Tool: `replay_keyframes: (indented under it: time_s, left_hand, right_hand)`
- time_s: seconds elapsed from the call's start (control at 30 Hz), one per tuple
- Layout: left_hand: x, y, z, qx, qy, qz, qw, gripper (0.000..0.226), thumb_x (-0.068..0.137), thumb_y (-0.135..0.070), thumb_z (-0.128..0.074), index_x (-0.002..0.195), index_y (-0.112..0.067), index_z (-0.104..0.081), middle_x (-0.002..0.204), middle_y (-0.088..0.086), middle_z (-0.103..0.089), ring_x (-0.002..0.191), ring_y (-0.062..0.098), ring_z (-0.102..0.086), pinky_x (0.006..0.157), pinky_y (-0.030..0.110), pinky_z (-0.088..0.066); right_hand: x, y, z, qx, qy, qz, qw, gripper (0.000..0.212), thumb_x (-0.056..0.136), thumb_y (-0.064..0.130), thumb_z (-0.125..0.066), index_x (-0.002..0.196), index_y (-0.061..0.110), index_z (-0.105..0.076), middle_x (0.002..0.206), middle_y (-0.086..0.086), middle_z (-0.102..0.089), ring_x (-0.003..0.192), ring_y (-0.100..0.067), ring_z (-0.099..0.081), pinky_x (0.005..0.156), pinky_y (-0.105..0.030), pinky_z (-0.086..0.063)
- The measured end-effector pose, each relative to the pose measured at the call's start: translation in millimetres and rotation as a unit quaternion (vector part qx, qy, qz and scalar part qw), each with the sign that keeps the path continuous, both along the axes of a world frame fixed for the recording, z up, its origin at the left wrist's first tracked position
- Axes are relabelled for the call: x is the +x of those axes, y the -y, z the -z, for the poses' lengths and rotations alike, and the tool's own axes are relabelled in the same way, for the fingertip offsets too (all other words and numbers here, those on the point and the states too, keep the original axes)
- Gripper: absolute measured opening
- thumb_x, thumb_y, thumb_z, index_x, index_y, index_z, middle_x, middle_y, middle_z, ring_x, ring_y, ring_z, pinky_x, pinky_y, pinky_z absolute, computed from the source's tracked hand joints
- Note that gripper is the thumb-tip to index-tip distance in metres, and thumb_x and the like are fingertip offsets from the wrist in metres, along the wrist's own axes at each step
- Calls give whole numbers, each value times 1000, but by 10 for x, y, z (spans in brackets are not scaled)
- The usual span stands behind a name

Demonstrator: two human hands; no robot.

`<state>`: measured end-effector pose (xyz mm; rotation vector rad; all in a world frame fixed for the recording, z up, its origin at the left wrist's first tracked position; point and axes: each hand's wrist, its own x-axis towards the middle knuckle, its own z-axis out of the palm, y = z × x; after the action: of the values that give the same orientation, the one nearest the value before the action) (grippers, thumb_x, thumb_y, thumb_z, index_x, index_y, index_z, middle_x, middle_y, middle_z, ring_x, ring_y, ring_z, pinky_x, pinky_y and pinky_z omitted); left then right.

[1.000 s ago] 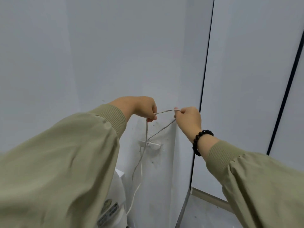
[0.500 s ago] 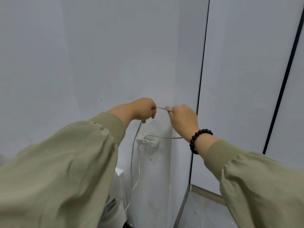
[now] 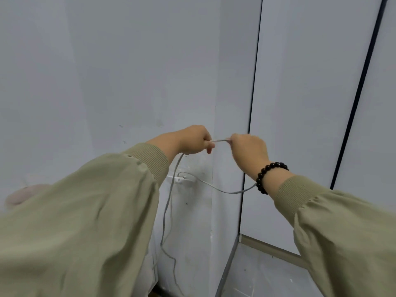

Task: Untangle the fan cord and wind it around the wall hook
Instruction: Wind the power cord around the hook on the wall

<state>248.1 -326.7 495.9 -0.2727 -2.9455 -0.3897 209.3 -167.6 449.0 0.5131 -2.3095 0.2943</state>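
Both hands are curled and pinch the thin grey cord in front of the wall: the left hand and the right hand hold a short taut stretch between them. The fingertips are hidden behind the knuckles. One strand drops from the left hand; another sags from the white hook below and vanishes behind the right wrist. How it sits on the hook is unclear. The left sleeve covers most of a white object near the floor.

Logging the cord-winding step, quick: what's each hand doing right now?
Left hand: fingers curled, pinching the thin grey fan cord.
Right hand: pinching the same cord, a short span away.
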Motion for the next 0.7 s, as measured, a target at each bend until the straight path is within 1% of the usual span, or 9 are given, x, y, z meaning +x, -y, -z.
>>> replay_keyframes:
  time_s: [0.07,0.13,0.23,0.33,0.4,0.5,0.6,0.63,0.7]
  left_hand:
    - [21,89,15,15,16,-18,1000,33,98,-31,-43,83,-12,-65,62,5,-48,51,20,-49,49,25,-43]
    - [46,213,57,-1,26,-42,999,39,100,-34,-36,82,-10,-62,66,6,-49,57,24,-51,52,27,-45]
    - [34,260,112,-61,-1,-55,997,40,102,-33,-31,80,-10,-56,83,6,-56,78,24,-53,71,30,-40]
    - [-12,89,100,-77,-12,-40,996,37,102,-30,-32,80,-9,-53,87,8,-56,82,23,-50,75,30,-35]
    - [-13,-33,86,-73,-9,-25,997,35,101,-29,-35,81,-9,-55,81,4,-54,79,22,-48,72,29,-34]
    - [4,20,94,-22,9,-28,999,28,99,-25,-41,83,-9,-58,68,1,-50,62,19,-50,58,27,-41]
    - [57,270,123,16,21,-62,998,31,99,-24,-38,79,-10,-56,63,4,-52,51,18,-54,55,26,-45]
    - [70,333,132,20,19,-70,997,33,100,-25,-37,76,-11,-55,63,5,-52,52,19,-55,56,26,-45]
    - [75,351,133,25,8,-69,997,37,101,-27,-35,71,-13,-52,66,5,-50,55,21,-55,54,27,-47]
  right_hand:
    - [-105,-200,-19,-139,84,15,987,27,98,11,-35,99,15,-62,99,-15,-67,82,-33,-59,67,-33,-41]
    - [-254,-440,-11,-260,166,52,950,21,94,8,-38,87,10,-57,103,-19,-66,90,-36,-62,74,-36,-47]
    - [-247,-528,80,-181,199,111,957,12,89,1,-39,95,5,-49,103,-18,-63,86,-33,-57,78,-39,-46]
    - [-133,-260,198,-37,101,37,994,32,90,7,-47,122,8,-45,110,-15,-62,99,-34,-57,85,-39,-44]
    - [-46,-53,218,30,59,-14,998,22,97,18,-43,115,9,-53,106,-12,-65,91,-32,-57,79,-35,-40]
    - [-124,-70,169,-69,108,20,992,28,96,9,-38,111,7,-61,105,-14,-66,93,-33,-60,73,-32,-39]
    - [-298,-434,157,-261,186,90,943,30,92,5,-39,110,3,-62,111,-18,-64,101,-36,-60,84,-36,-46]
    - [-311,-515,172,-268,197,119,936,27,92,5,-40,110,3,-60,109,-18,-65,99,-36,-60,87,-38,-46]
    - [-270,-486,203,-191,170,146,956,29,87,0,-42,114,5,-52,106,-16,-64,97,-35,-59,90,-40,-44]
